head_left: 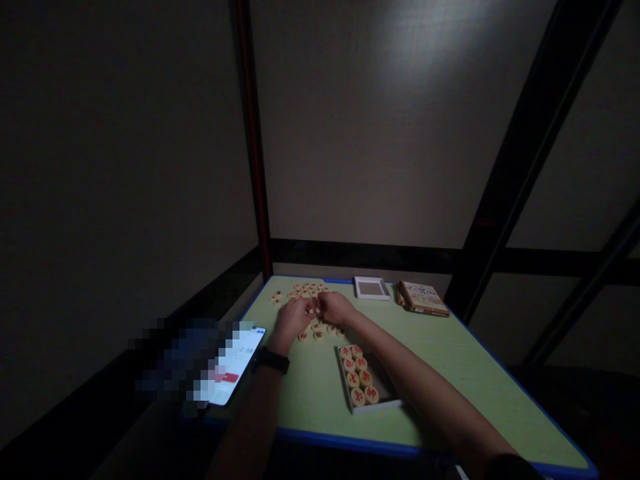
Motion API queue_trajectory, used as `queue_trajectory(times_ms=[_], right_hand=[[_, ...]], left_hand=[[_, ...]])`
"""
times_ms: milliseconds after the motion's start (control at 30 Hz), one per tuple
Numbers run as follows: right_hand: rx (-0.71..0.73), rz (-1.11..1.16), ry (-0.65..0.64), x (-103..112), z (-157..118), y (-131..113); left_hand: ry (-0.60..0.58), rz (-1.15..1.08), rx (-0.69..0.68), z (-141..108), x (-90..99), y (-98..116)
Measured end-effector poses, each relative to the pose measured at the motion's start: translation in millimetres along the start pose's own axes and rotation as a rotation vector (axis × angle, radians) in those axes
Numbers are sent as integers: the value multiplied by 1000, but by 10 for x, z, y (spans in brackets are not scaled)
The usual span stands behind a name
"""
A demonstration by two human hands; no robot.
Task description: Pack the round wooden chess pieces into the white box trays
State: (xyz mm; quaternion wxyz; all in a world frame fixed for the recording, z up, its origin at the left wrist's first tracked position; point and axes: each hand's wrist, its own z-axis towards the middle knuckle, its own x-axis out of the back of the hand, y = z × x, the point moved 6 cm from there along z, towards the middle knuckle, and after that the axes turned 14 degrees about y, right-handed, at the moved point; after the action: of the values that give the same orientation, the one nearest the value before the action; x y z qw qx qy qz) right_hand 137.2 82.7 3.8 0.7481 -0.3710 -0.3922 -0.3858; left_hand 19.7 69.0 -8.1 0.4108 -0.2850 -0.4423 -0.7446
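Observation:
Both hands meet over a loose heap of round wooden Chinese chess pieces (319,335) on the green table. My left hand (294,317), with a dark band on its wrist, is closed, and a pale piece (311,311) shows at its fingertips. Close beside it, my right hand (336,307) is bent down with its fingers pinched on a piece, mostly hidden by the fingers. Nearer to me lies an open white box (355,409), partly covered by my right forearm. Two columns of red-lettered pieces (365,379) fill its left side.
A lit phone (233,370) lies at the table's left edge, partly pixelated. At the back stand a shallow white box lid (371,297) and a printed flat box (424,298). Blue edging (350,443) rims the table (450,360); walls close it in behind and left.

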Motion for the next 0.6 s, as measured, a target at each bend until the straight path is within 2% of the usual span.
queue_trajectory(times_ms=[200,367,500,600], right_hand=[[84,6,-100,-95,56,18],[87,26,-134,-37,143,164],[39,7,-52,44,161,367],[24,20,-33,2,83,459]], left_hand=[[-27,102,12,-13,30,-55],[-69,135,39,-2,44,-82],[29,183,13,-3,102,-44],[78,154,-95,-58,36,75]])
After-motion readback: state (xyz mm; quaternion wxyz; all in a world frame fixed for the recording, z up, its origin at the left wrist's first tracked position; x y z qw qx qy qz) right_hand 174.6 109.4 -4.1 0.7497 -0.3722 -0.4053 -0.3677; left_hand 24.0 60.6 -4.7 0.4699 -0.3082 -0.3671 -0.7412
